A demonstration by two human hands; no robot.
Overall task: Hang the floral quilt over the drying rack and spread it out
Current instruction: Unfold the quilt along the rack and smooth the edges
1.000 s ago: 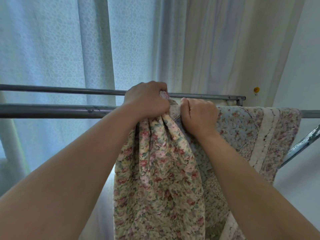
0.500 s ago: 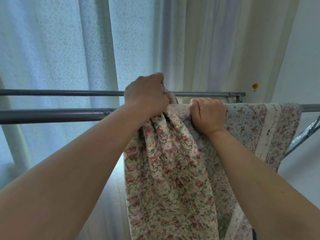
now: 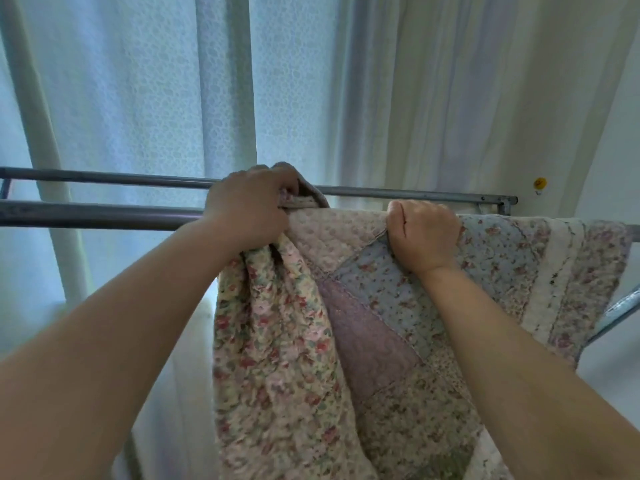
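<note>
The floral quilt, a patchwork of small pink, blue and lilac flower prints, hangs over the near bar of the grey metal drying rack. Its right part lies flat over the bar. Its left part hangs bunched in folds. My left hand grips the bunched top edge at the near bar. My right hand grips the quilt's top fold on the same bar, a short way to the right. A flat stretch of quilt spans between the two hands.
A second rack bar runs behind the first, ending at a corner joint on the right. Pale lace curtains hang close behind the rack. A slanted rack strut shows at the right edge, by a white wall.
My hands have drawn apart along the bar, left hand leftward and right hand rightward. More of the quilt now lies flat between them, showing the patchwork.
</note>
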